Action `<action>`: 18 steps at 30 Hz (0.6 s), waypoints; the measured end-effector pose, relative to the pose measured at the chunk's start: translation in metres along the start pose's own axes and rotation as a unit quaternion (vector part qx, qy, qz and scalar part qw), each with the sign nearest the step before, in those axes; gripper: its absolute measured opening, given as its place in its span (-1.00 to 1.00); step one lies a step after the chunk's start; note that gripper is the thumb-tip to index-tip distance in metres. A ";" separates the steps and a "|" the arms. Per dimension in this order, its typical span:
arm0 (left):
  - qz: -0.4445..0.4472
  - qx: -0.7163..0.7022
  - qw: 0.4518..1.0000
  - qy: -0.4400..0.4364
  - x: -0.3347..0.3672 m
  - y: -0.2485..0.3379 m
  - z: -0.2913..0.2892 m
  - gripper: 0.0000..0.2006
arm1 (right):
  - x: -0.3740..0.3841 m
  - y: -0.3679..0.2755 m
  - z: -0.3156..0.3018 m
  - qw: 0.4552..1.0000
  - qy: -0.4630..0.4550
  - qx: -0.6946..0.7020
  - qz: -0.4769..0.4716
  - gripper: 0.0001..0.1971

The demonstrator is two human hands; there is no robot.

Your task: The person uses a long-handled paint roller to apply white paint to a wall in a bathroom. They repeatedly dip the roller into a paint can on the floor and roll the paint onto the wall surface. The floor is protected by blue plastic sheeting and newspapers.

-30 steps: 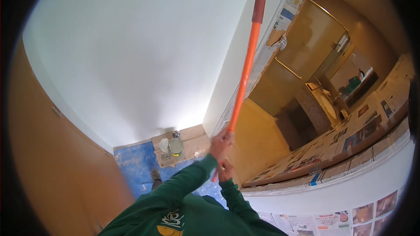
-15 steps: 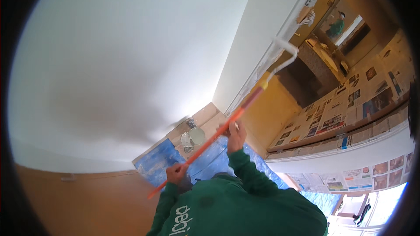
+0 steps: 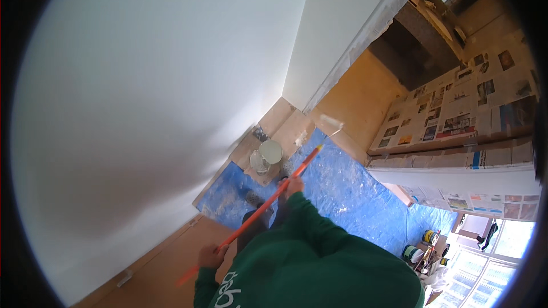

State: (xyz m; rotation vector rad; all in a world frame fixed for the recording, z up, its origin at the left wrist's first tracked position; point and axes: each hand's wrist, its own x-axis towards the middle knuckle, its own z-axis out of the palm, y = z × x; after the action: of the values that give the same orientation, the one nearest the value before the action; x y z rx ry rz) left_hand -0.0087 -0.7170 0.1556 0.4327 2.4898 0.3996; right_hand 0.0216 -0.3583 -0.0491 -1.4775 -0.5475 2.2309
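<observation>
My left hand (image 3: 212, 256) is closed around the lower part of a long orange pole, near its end. Farther up the same pole, my right hand (image 3: 294, 185) grips it. Together they hold a paint roller (image 3: 332, 122) with a white sleeve on a wire frame, set on the pole's yellow tip. The roller hangs over the blue sheeting by the yellowish wall panel, apart from the white wall. Left of the pole, a round container (image 3: 270, 152) with pale contents and a clear-looking tub (image 3: 260, 162) stand on cardboard (image 3: 276, 115) in the wall corner.
White walls (image 3: 142, 68) rise on the left and ahead. Paint-marked blue sheeting (image 3: 342, 194) covers the floor around my feet. Newspaper covers a ledge (image 3: 451, 108) on the right. Paint cans (image 3: 412, 253) and other supplies stand by the window (image 3: 474, 279) at the lower right.
The roller has come down from the upper right, beside the taped wall edge, to low over the floor sheeting. Both hands keep hold of the pole, and my view has tilted downward.
</observation>
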 end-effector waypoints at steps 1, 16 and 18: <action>-0.003 0.035 0.999 0.007 0.007 0.003 -0.008 -0.50 | 0.015 0.021 0.003 1.000 -0.002 0.005 0.029 -0.88; -0.123 0.169 0.978 0.013 0.112 0.079 -0.088 -0.52 | 0.133 0.039 0.136 0.983 0.048 0.036 0.172 -0.87; -0.116 0.172 0.978 0.011 0.126 0.088 -0.088 -0.53 | 0.146 0.042 0.143 0.983 0.046 0.008 0.178 -0.87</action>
State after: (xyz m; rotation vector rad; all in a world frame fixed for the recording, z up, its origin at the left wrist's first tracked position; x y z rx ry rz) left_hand -0.1391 -0.6051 0.1963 0.2668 2.5976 -0.1226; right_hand -0.1676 -0.3295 -0.1312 -1.7770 -0.2489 2.4029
